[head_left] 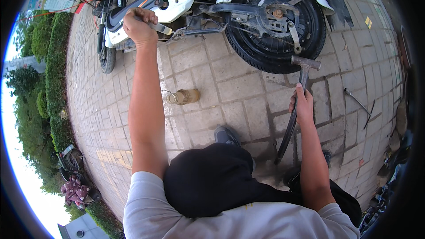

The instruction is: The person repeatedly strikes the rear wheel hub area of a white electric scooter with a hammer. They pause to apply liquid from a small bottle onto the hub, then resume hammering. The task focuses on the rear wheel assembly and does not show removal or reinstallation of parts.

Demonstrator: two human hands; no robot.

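Note:
A scooter with white body panels (179, 5) and a black rear wheel (305, 31) is in front of me. My left hand (141, 27) reaches up beside its side panel, fingers wrapped round a pale translucent tube with a yellowish end (162, 28); its exact kind is unclear. In my right hand (303, 104) is a hammer (304, 68), gripped partway along its dark handle. The hammer's metal head overlaps the tyre's lower edge in view; whether they touch I cannot tell. A flat metal arm (294, 37) hangs from the wheel hub.
On the paving (208, 68) between me and the scooter is a glass bottle (185, 96) holding yellowish-brown contents. Thin metal tools (359, 102) lie to the right. Parts clutter the far right edge. Hedges (59, 75) and another parked two-wheeler (73, 159) border the left.

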